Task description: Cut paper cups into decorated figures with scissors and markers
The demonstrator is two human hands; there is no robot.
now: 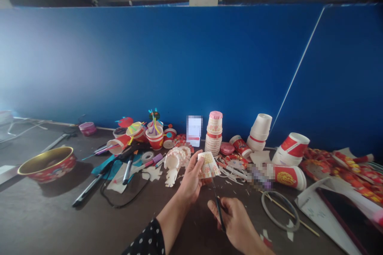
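The left hand point(190, 179) is closed around a paper cup point(208, 166) with red print, its wall snipped into narrow strips. The right hand point(235, 221) grips a pair of dark scissors point(218, 207), with the blades angled up and the tips just below the cup. A black sleeve with white dots point(146, 241) covers the left forearm.

Both hands are over the brown counter point(56, 219). Just beyond the left hand lies a white cup cut into a fan of strips point(175, 159). Beyond the cup stands a stack of paper cups point(214, 133), and paper offcuts point(230, 171) are scattered to its right. Right of the right hand lies a thin grey hoop point(279, 211). Farther left, well apart from the hands, sits a red bowl with a gold interior point(48, 163).
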